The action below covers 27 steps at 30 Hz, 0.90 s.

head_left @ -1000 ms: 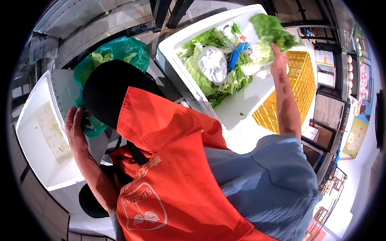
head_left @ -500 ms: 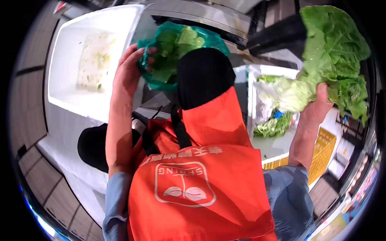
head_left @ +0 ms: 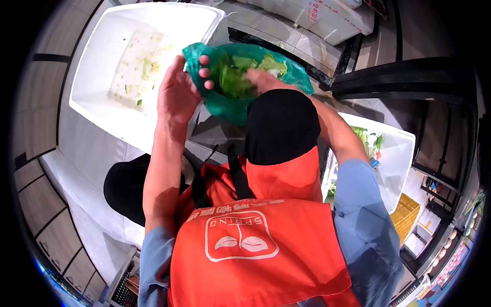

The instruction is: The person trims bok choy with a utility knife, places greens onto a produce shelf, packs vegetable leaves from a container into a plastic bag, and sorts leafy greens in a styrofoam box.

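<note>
A green plastic bag lies in front of me with its mouth spread wide and leafy lettuce inside. My left hand grips the bag's left rim, fingers curled over the plastic. Reaching into the bag from the right, my right hand is closed on lettuce leaves, which are smeared by motion; its fingertips are partly hidden. A large white foam box with leaf scraps on its bottom stands left of the bag.
A second white foam box holding some greens stands to the right, with a yellow crate beyond it. Black shelf bars run across the upper right. A closed white foam box sits at the back.
My right hand has swung left from above the right-hand box, bringing the lettuce into the green bag. My left hand stays on the bag's rim. The view has shifted slightly.
</note>
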Each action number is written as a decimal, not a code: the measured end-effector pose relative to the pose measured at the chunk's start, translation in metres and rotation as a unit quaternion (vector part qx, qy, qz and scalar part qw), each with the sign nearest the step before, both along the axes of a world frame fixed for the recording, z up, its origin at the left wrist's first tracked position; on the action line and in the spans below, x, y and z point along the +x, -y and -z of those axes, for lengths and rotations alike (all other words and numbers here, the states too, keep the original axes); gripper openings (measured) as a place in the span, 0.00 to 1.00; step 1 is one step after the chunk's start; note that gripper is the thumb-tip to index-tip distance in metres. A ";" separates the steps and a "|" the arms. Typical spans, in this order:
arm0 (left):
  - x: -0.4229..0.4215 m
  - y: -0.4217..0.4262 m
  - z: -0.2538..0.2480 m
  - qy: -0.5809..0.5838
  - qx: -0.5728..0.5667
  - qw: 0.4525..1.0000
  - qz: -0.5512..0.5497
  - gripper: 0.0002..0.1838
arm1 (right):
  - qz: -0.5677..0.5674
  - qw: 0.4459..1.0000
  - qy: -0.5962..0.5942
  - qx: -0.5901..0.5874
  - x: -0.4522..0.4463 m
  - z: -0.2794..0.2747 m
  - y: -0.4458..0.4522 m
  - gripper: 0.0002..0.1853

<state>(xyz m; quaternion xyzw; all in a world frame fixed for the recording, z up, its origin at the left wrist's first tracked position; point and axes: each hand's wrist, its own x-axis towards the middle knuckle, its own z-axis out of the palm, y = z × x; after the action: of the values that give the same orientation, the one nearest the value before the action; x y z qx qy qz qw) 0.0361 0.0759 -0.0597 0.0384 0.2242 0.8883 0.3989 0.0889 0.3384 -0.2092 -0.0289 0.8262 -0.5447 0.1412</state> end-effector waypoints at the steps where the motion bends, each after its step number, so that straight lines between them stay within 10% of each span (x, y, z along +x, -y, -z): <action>1: 0.000 0.000 -0.006 -0.008 -0.010 1.000 -0.012 0.21 | -0.032 0.998 0.037 0.041 0.001 0.028 -0.001 0.25; 7: 0.013 -0.008 -0.005 -0.016 0.005 1.000 0.020 0.23 | -0.131 0.971 0.081 0.180 -0.011 0.090 -0.003 0.29; 10: 0.001 0.001 0.007 -0.011 -0.073 0.997 0.007 0.23 | -0.123 0.990 -0.069 0.028 -0.008 0.055 -0.022 0.31; 16: -0.021 0.010 0.026 0.021 -0.025 0.998 0.052 0.26 | 0.343 0.933 0.023 -0.108 0.161 -0.136 -0.081 0.11; 22: -0.021 -0.003 0.040 0.048 -0.046 0.994 0.083 0.24 | 0.566 0.782 0.085 -0.248 0.361 -0.106 -0.135 0.12; 27: -0.015 -0.021 0.039 0.040 -0.073 0.991 0.108 0.23 | 0.573 0.765 0.214 0.204 0.427 -0.017 -0.136 0.32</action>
<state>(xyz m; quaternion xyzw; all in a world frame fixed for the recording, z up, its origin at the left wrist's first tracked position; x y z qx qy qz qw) 0.0215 0.0970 -0.0984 -0.0023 0.2665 0.8222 0.5029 0.5160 0.4742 -0.1926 0.5966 0.7288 -0.3353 -0.0212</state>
